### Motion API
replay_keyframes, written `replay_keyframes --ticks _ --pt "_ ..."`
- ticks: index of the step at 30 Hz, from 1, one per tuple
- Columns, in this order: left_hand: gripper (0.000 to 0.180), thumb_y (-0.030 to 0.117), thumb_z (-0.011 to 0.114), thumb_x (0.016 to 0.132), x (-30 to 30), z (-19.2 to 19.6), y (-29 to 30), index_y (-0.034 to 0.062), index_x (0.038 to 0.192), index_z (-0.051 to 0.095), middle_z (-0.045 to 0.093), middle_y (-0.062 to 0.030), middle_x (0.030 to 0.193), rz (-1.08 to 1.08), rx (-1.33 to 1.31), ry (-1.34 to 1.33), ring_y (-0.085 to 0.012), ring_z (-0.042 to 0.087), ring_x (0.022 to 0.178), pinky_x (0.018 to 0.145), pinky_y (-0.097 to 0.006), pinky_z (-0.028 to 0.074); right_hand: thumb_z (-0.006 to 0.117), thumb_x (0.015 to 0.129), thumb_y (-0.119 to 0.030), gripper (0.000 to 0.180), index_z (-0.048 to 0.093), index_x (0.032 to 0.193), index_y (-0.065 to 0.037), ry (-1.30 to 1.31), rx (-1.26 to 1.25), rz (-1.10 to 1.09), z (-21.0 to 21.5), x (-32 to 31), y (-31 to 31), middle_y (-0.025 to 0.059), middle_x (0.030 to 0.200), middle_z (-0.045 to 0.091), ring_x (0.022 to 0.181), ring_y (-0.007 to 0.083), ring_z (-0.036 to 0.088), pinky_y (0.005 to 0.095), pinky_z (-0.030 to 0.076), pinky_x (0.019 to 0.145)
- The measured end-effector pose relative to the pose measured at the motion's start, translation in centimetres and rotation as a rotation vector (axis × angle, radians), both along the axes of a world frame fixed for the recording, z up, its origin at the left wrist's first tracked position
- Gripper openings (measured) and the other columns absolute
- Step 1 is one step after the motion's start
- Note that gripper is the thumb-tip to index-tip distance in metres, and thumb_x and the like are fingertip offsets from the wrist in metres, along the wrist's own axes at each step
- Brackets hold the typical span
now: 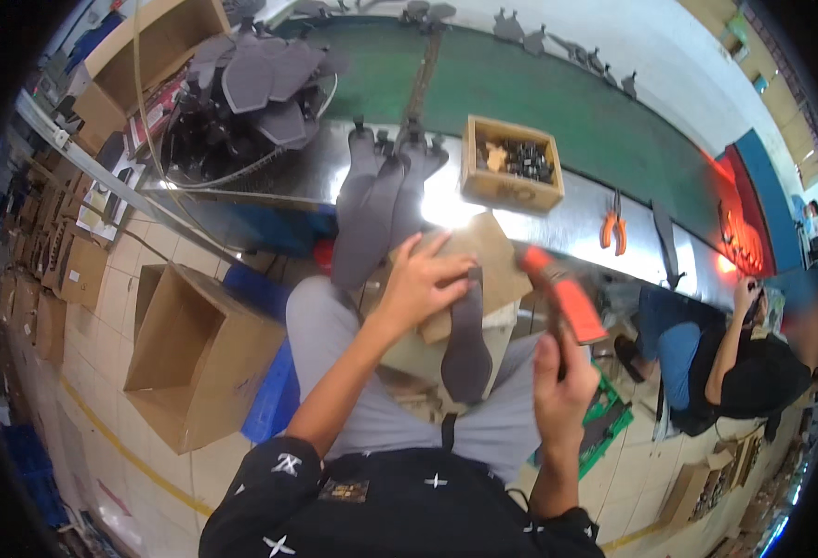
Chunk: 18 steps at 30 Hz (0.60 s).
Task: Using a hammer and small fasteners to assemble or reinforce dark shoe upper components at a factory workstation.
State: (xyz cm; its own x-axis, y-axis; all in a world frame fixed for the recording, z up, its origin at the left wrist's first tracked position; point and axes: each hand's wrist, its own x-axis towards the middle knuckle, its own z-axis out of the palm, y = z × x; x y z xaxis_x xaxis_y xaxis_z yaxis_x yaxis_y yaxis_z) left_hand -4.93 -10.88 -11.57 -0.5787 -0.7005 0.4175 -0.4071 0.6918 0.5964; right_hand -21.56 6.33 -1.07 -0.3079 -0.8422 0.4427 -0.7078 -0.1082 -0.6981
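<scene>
Left hand [420, 279] presses flat on a grey strip [465, 339] over cardboard [483, 251] in the lap, fingers spread. Right hand [560, 381] is clamped around an orange-handled tool [562, 296], just beside it.

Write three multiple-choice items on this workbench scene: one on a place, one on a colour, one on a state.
1. Where does the wooden box of small dark parts stand?
A. on the shiny metal bench
B. on the tiled floor
C. on the person's lap

2. What colour are the handles of the pliers lying on the bench?
A. blue
B. orange
C. green

3. What is the left hand doing?
A. hanging free at the side
B. reaching into the open carton
C. pressing on a dark grey paddle-shaped piece on a cardboard-covered block

Answers:
1 A, the box sits on the reflective bench top beside the green belt.
2 B, both handles show orange.
3 C, its fingers spread over the piece's upper end, while the right hand grips an orange-headed tool.
</scene>
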Motion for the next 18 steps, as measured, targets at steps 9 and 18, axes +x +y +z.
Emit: replay_keyframes --ticks 9,18 --pt "0.026 0.018 0.068 0.092 3.9 9.2 9.2 -0.0039 0.079 0.063 0.057 -0.0092 0.068 -0.318 0.776 0.314 -0.0142 0.053 0.061 0.058 -0.029 0.042 0.066 0.091 -0.009 0.041 0.059 0.131 -0.002 0.399 0.246 0.194 -4.0 -1.3 -4.8 0.0132 0.110 0.066 0.084 0.0264 0.066 0.0340 0.052 0.070" --pt "0.023 0.019 0.067 0.094 5.6 11.1 12.3 -0.0029 0.095 0.070 0.065 -0.0076 0.076 -0.481 1.058 0.455 -0.0093 0.058 0.072 0.065 -0.026 0.044 0.074 0.083 -0.022 0.040 0.068 0.113 0.003 -0.188 0.234 0.975 2.7 -1.3 -3.0 0.0177 0.108 0.068 0.097 0.0328 0.066 0.0391 0.051 0.083"
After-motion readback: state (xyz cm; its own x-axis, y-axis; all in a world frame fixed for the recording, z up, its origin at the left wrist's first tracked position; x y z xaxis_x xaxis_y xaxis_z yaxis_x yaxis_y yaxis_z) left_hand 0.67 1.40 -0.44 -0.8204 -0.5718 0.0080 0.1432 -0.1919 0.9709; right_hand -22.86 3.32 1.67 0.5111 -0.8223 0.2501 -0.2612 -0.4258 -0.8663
